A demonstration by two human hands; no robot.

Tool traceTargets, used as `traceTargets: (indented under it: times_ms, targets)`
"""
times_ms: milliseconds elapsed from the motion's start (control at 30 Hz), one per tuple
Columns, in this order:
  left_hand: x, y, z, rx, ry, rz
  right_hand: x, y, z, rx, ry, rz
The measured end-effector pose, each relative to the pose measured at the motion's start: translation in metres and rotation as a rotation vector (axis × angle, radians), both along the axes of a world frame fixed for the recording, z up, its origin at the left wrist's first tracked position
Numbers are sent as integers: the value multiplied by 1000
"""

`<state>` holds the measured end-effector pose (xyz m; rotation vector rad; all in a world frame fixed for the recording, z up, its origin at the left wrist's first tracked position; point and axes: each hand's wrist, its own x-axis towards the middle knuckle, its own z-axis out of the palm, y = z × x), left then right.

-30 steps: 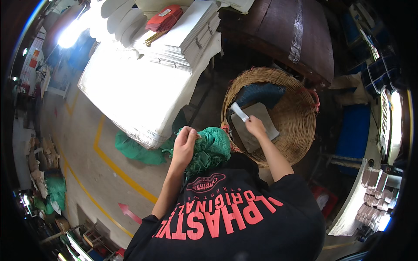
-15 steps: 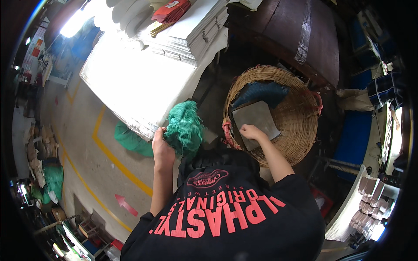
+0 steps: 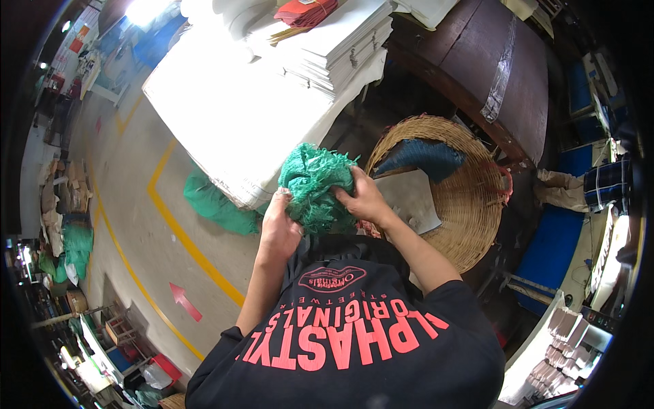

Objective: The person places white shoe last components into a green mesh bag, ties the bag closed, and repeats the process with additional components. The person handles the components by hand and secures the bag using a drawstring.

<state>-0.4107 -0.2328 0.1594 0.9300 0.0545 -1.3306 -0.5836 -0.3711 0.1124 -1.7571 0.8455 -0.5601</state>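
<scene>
Gripping the green net (image 3: 315,184) from both sides, left hand (image 3: 278,228) and right hand (image 3: 364,199) curl their fingers into it, bunching it beside the basket (image 3: 477,198).

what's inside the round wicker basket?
Inside the round woven wicker basket: a dark blue folded cloth toward the back and a flat grey sheet in front of it. The right hand and bunched green mesh netting cover the basket's near-left part.

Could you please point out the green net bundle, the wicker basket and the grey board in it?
green net bundle (image 3: 315,185), head view, its upper middle
wicker basket (image 3: 477,198), head view, its inner right wall
grey board (image 3: 412,201), head view, its flat middle
</scene>
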Motion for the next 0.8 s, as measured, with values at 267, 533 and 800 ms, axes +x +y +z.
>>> traceTargets:
  times_ms: [267, 533, 800]
  targets:
    - [-6, 4, 12, 21, -597, -316, -15, -12, 13, -75, -101, -98]
    - [-4, 9, 12, 271, -1588, -178, -23, -12, 17, -224, -36, 15]
    - [9, 16, 8, 348, -1693, 66, -26, -7, 14, -527, 162, 16]
